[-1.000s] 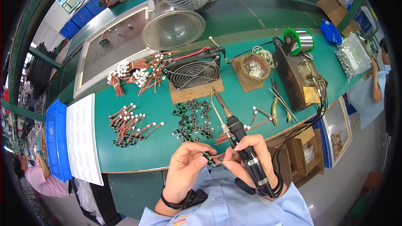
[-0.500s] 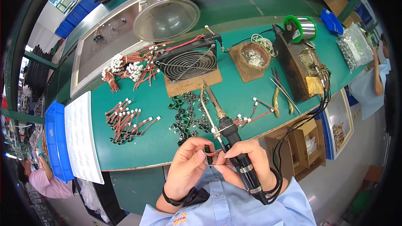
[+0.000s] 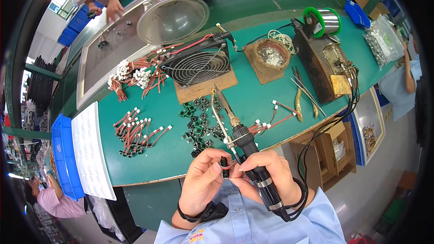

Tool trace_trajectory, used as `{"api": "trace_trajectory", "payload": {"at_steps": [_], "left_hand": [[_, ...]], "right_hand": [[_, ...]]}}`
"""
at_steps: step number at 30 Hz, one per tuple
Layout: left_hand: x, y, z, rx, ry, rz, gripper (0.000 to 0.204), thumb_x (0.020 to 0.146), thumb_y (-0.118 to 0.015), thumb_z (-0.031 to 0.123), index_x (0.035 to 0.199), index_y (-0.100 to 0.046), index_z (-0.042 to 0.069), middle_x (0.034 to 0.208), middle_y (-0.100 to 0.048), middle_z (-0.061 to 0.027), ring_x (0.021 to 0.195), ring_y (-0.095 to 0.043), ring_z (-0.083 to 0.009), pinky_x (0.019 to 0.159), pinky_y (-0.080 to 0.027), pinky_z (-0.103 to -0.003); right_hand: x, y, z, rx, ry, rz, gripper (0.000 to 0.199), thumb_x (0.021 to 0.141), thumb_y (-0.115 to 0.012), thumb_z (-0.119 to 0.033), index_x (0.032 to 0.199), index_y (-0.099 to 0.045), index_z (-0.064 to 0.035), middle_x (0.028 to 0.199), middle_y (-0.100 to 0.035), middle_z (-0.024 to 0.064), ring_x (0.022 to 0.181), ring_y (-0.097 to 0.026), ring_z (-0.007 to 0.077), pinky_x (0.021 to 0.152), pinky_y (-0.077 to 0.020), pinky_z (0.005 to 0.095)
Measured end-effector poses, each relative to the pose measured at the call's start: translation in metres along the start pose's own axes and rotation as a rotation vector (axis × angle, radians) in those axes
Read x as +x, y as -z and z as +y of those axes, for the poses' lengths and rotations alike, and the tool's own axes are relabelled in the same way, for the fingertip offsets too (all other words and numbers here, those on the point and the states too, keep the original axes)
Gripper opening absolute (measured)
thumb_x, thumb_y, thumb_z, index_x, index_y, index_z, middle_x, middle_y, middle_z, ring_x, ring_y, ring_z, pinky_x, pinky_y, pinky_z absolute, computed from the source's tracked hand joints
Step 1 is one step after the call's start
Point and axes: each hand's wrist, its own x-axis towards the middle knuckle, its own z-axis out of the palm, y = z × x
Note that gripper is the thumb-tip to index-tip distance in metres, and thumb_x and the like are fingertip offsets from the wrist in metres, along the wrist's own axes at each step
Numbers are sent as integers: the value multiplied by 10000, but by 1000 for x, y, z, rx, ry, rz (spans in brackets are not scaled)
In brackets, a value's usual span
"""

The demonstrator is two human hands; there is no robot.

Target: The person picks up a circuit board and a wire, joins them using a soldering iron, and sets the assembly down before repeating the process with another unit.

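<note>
Between the thumb and fingers of my left hand (image 3: 199,183) is a small black component (image 3: 224,162). Short reddish wires (image 3: 231,166) run from it toward the fingertips of my right hand (image 3: 271,171), which seem to pinch their ends. That same right hand is closed round the black handle of a soldering iron (image 3: 246,142), its tip pointing away from me. A thin metal solder-feed tube (image 3: 219,119) is clamped alongside the iron. Beyond my hands lies a pile of small black and green components (image 3: 199,129). Several wire leads with white connectors (image 3: 260,126) lie right of the iron.
Wired components (image 3: 135,131) lie left, near a white tray (image 3: 90,149) and blue bin (image 3: 65,153). Behind stand a fan (image 3: 199,65), a dish of solder bits (image 3: 272,56), and a solder spool (image 3: 327,21) on a metal box. Tweezers (image 3: 307,95) lie right. A co-worker's hand (image 3: 114,9) reaches in, far left.
My view has shifted slightly. The black component has turned a little in my left fingers, both hands keeping their grip. At the far left, the co-worker's hands have moved apart, one reaching over the panel.
</note>
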Motion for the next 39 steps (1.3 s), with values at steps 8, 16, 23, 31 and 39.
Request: {"api": "trace_trajectory", "payload": {"at_steps": [8, 16, 23, 31, 39], "left_hand": [[0, -2, 0, 21, -8, 5, 259, 897, -579, 184, 1081, -528, 9, 974, -578, -74, 902, -536, -154, 808, -416, -285], [-1, -2, 0, 47, -24, 20, 259, 896, -579, 183, 1079, -527, 7, 976, -570, -82, 893, -529, -168, 809, -415, -302], [-1, -1, -1, 52, -33, 11, 256, 897, -578, 182, 1077, -527, 7, 985, -561, -81, 901, -523, -167, 816, -413, -308], [-1, -1, 0, 50, -41, -2, 250, 899, -574, 176, 1076, -527, 6, 998, -548, -76, 917, -513, -164, 814, -412, -304], [0, -3, 1, 97, -79, -13, 242, 900, -570, 168, 1068, -524, 0, 984, -547, -79, 889, -520, -162, 798, -415, -299]], "right_hand": [[-1, 1, 1, 22, -13, 1, 398, 694, -735, 33, 976, -465, -40, 733, -635, 83, 673, -663, 180, 585, -513, 266], [-1, 0, 1, 49, -40, 21, 391, 701, -731, 31, 976, -464, -44, 743, -634, 71, 684, -660, 168, 590, -511, 258], [-1, 1, 0, 56, -63, 8, 390, 706, -726, 32, 980, -460, -43, 753, -631, 76, 693, -659, 164, 596, -511, 259], [0, 1, 0, 41, -61, 6, 391, 708, -724, 30, 983, -455, -39, 755, -632, 82, 687, -656, 159, 602, -512, 264], [2, 3, -1, 45, -65, 11, 393, 706, -728, 25, 985, -457, -35, 751, -634, 81, 679, -654, 156, 598, -510, 261]]}}
